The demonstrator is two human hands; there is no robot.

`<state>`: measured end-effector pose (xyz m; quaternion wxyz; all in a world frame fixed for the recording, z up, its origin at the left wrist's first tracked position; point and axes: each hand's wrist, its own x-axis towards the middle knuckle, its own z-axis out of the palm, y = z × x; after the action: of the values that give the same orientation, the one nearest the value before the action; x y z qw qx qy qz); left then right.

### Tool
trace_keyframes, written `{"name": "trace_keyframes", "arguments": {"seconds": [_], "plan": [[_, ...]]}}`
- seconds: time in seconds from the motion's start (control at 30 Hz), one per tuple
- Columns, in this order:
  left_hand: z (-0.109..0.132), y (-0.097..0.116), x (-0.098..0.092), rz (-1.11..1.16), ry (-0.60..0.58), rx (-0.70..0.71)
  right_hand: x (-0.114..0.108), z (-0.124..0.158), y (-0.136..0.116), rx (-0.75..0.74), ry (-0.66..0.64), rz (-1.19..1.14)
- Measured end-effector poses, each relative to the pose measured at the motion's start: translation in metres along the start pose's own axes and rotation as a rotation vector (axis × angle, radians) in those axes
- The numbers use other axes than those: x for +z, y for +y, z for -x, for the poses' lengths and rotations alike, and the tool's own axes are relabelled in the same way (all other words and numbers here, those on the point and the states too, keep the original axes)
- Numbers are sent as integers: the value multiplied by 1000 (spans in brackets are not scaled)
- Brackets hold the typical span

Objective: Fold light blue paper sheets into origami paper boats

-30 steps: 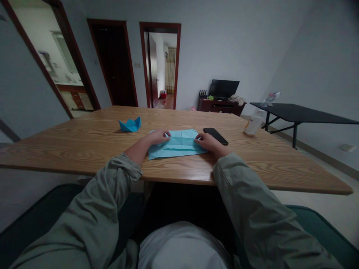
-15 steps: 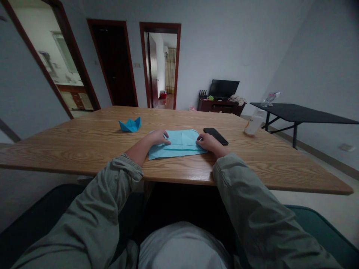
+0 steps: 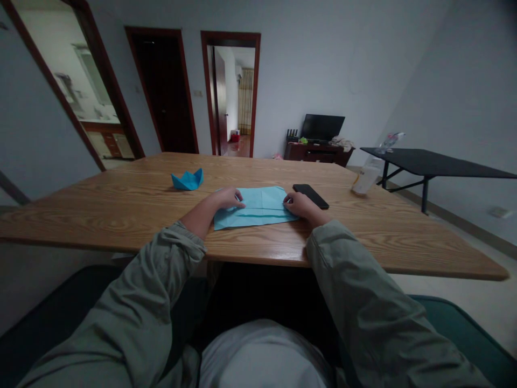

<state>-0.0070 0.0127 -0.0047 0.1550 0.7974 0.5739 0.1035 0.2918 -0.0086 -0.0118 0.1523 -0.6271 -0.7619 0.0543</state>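
A light blue sheet of paper [image 3: 262, 200] with creases lies on the wooden table, a folded strip running across it. My left hand [image 3: 229, 198] rests on the paper's left side, thumb and fingers curled at the fold. On the right side, my right hand [image 3: 298, 203] pinches the paper's edge near the same fold. A darker blue folded paper boat [image 3: 188, 180] stands to the left, beyond my left hand. Just past my right hand lies a black phone [image 3: 311, 196].
The wooden table [image 3: 383, 231] spreads out in front of me. A white bottle [image 3: 365, 179] stands toward its right end. Farther right is a black folding table [image 3: 436, 161]. A television [image 3: 323, 127] sits on a cabinet by the far wall.
Almost nothing differs. Both hands keep their places on the paper, with only a very slight shift of the fingers.
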Motion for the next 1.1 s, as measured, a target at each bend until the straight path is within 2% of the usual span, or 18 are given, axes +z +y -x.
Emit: {"name": "trace_keyframes", "arguments": {"seconds": [0.43,0.6,0.73,0.83,0.97,1.1], "plan": [[-1,0,-2,3,-65,-29,1,-3,1,15,-58,-56],[-4,-3,1,42,-62,41,2,-3,1,21,-60,-64],[-3,-6,0,172,-56,107,2,-4,3,-2,-63,-99],[0,-8,-5,310,-15,152,2,-4,5,3,-37,-210],[6,-10,-12,500,98,164,0,-4,6,-14,30,-441],[9,-8,-14,678,175,109,-3,-2,4,-87,92,-692]]}}
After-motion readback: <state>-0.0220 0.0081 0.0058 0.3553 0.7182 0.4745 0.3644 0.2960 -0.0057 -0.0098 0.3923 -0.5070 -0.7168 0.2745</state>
